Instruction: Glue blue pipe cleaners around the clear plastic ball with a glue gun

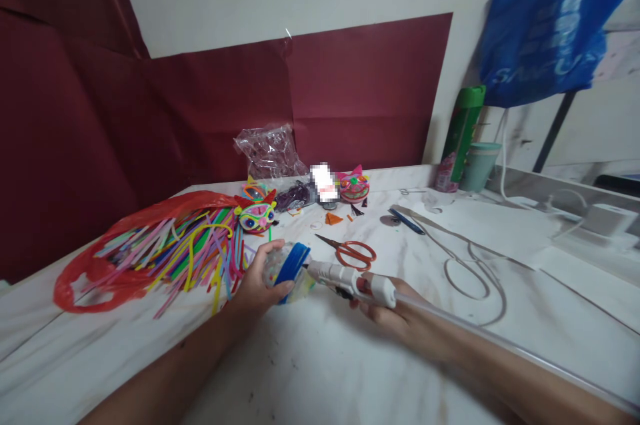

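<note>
My left hand [263, 278] is wrapped round a clear, rounded object [277, 264] with a band of blue strips [293, 263] across it. My right hand [387, 312] grips a white glue gun [345, 278], and a long clear glue stick runs out of its back toward the lower right. The gun's nozzle points left and is at the blue band; whether they touch is unclear. Orange-handled scissors [356, 254] lie just behind the gun.
Colourful fuzzy stems [185, 252] lie on a red plastic bag [83, 302] at left. Behind are decorated animal faces [256, 217], [354, 186] and clear plastic wrap [270, 152]. A blue pen [407, 221], a cable [467, 285], a green can [463, 135] and a cup [480, 165] stand or lie right.
</note>
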Tool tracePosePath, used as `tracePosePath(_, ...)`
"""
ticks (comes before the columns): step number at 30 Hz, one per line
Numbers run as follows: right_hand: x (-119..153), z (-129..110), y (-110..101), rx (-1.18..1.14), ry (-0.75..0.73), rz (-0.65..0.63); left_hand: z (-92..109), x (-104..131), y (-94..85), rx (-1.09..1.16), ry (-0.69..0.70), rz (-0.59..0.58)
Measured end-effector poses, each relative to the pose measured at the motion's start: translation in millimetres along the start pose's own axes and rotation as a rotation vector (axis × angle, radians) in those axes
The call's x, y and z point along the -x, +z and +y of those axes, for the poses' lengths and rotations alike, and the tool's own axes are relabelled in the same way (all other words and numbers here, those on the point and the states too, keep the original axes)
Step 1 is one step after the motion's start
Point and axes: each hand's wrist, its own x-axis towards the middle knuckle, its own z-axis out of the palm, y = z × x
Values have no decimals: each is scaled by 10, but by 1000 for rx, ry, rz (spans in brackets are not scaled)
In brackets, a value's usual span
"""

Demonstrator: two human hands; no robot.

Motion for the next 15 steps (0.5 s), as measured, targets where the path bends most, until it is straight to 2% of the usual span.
tracePosePath(10, 7, -26, -3, -19, 13, -81, 0, 0, -5, 12, -21, -1)
tracePosePath(15, 6, -5, 11, -4, 19, -41, -2, -7, -4, 34, -8, 5)
